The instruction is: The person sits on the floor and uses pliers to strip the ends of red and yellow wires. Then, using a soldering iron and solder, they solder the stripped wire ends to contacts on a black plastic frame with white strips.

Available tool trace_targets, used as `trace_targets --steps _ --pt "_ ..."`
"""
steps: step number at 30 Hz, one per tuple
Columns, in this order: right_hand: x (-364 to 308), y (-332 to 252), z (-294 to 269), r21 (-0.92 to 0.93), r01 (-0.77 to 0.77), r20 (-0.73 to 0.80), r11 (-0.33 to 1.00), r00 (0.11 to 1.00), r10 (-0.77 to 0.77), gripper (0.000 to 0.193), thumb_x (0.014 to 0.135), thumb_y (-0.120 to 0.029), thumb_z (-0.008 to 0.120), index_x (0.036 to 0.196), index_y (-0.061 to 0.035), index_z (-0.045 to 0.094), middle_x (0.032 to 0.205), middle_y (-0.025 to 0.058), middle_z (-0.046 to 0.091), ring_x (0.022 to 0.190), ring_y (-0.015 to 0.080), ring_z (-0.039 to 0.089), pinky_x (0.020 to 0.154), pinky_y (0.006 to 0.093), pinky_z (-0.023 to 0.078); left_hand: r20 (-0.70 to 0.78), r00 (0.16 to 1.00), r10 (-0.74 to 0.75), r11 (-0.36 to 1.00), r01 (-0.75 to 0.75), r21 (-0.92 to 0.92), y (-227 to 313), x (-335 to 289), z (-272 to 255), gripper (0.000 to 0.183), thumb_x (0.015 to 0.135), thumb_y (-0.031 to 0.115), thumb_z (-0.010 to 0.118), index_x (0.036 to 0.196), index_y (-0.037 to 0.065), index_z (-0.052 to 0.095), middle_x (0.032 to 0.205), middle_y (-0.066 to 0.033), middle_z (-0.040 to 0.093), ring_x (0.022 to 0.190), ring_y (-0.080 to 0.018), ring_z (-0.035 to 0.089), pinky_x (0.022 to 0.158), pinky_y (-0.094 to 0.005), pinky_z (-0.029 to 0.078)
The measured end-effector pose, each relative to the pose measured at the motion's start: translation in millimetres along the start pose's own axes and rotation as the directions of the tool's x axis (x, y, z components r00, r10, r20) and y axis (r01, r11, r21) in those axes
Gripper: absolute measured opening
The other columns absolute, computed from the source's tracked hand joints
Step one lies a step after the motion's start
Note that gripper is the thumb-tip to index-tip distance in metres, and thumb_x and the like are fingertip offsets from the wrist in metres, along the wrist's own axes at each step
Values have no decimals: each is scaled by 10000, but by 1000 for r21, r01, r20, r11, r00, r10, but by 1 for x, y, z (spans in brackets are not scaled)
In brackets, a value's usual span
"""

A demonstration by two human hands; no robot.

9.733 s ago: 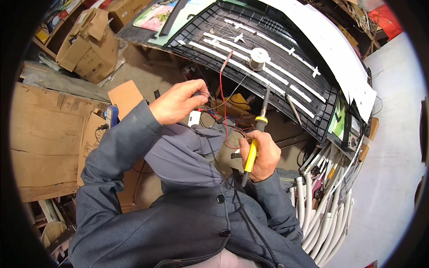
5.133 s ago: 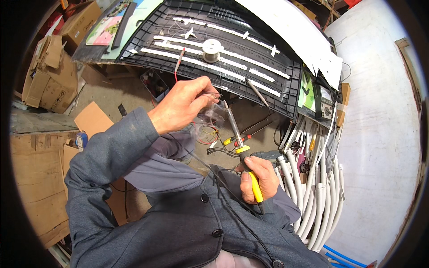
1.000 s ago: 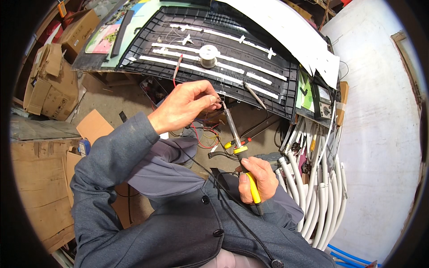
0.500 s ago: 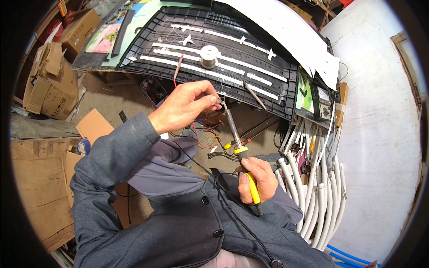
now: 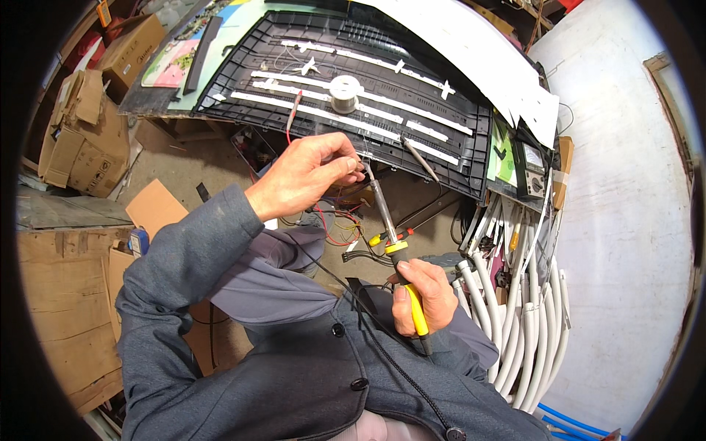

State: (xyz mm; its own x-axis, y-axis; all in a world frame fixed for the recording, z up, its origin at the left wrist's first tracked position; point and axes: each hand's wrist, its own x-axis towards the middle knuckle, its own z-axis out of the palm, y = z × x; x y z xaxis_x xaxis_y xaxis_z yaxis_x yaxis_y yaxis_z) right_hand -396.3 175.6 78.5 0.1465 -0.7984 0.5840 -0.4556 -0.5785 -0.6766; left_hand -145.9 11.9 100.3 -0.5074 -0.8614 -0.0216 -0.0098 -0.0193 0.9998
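In my right hand (image 5: pixel 426 298) is a soldering iron (image 5: pixel 410 283) with a yellow and black handle, its metal barrel pointing up and away from me. The iron's tip reaches the fingertips of my left hand (image 5: pixel 312 170), which is closed in a pinch on a thin wire, mostly hidden by the fingers. A spool of solder (image 5: pixel 344 93) stands on a large black ribbed panel (image 5: pixel 294 44) beyond my hands. White light strips (image 5: pixel 353 121) run across that panel. A red test probe (image 5: pixel 294 110) and a grey-handled probe (image 5: pixel 419 158) lie on its near part.
Loose coloured wires and yellow-red pliers (image 5: pixel 390 237) lie below the panel's near edge. An analog meter (image 5: pixel 532 176) sits at the panel's right, above a bundle of white tubes (image 5: pixel 526 323). Cardboard boxes (image 5: pixel 88 143) stand at the left, a white wall (image 5: pixel 618 184) at right.
The iron's tip has shifted very slightly at my left fingertips, and faint smoke shows over the panel. Both hands otherwise keep their places.
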Motion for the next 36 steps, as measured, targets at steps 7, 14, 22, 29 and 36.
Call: trace_targets --steps 7,14,22,29,36 --pt "1 1 -2 -21 15 28 1000 999 -15 432 841 6 671 1272 -17 663 1062 190 673 784 251 709 716 338 586 1 1000 -9 1000 9 -20 -1 0 -1 166 1088 105 553 1106 -46 619 1104 -108 720 1067 -159 709 963 -299 591" --pt "2 0 -4 0 45 83 999 996 -45 421 895 35 591 1314 -1 619 1130 205 636 830 225 738 746 323 599 -1 999 -43 996 42 -79 -3 0 -1 161 1085 97 556 1108 -50 618 1116 -111 718 1071 -157 707 956 -298 591" --pt "5 5 -4 -33 29 1 999 1000 -29 427 856 8 654 1282 -16 651 1066 191 675 778 250 708 713 337 589 -4 998 -62 992 62 -108 -7 0 -6 147 1088 103 552 1106 -33 605 1083 -104 705 1028 -158 727 899 -274 612" --pt "26 21 -10 -15 55 -34 998 998 -56 337 954 -69 592 1270 41 631 1087 212 647 775 219 705 693 318 582 75 977 -198 980 198 2 12 2 -15 187 1088 167 562 1102 -16 596 1082 -112 702 941 -185 752 776 -273 624" --pt "59 37 1 77 -88 -105 993 990 96 343 917 -5 633 1255 55 616 960 156 719 748 183 717 716 294 573 23 988 -150 989 151 -1 12 15 -33 160 1074 152 559 1061 -4 594 1036 -90 712 641 -122 704 507 -225 543"
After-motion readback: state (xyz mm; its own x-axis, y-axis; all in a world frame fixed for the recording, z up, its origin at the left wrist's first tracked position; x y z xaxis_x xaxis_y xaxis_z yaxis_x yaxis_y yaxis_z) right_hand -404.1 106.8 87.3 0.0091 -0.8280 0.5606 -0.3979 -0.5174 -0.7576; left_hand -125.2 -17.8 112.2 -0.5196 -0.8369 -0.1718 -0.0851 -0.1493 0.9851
